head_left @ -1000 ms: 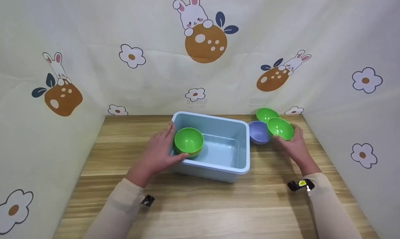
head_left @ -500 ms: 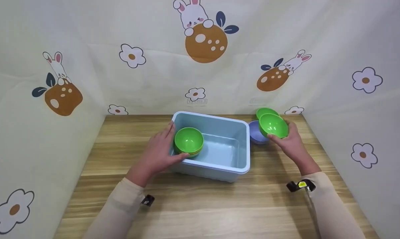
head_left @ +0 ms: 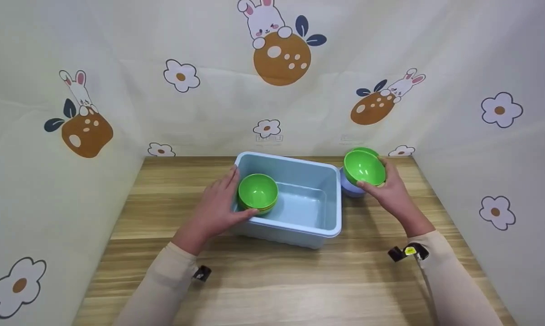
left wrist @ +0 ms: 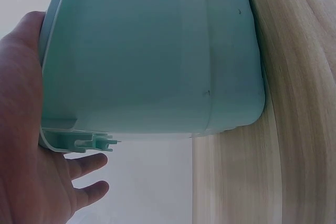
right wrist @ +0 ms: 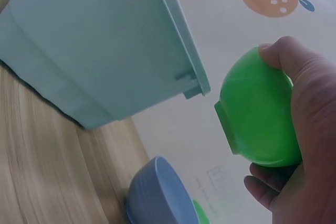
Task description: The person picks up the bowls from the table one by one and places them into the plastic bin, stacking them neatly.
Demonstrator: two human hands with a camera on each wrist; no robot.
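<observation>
My right hand (head_left: 394, 192) holds a green bowl (head_left: 364, 168) by its side, thumb near the front and fingers behind, raised and tilted. In the right wrist view this bowl (right wrist: 257, 111) is clear of the table, its foot facing the bin. A purple-blue bowl (head_left: 352, 189) stands below it, partly hidden, and another green bowl (head_left: 367, 150) shows only its edge behind. My left hand (head_left: 214, 206) grips the near left corner of a light blue plastic bin (head_left: 295, 227), thumb over the front rim. Inside the bin's left end sits a stack of bowls (head_left: 258, 192), green on top.
The bin stands on a wood-grain table (head_left: 281, 280). A pale printed cloth (head_left: 209, 108) with rabbits and flowers encloses the back and both sides. The bin's right wall (right wrist: 100, 45) lies just left of the bowls.
My right hand has lifted the green bowl and carried it left and back, over the purple-blue bowl and across the other green one. My left hand and the bin have kept still.
</observation>
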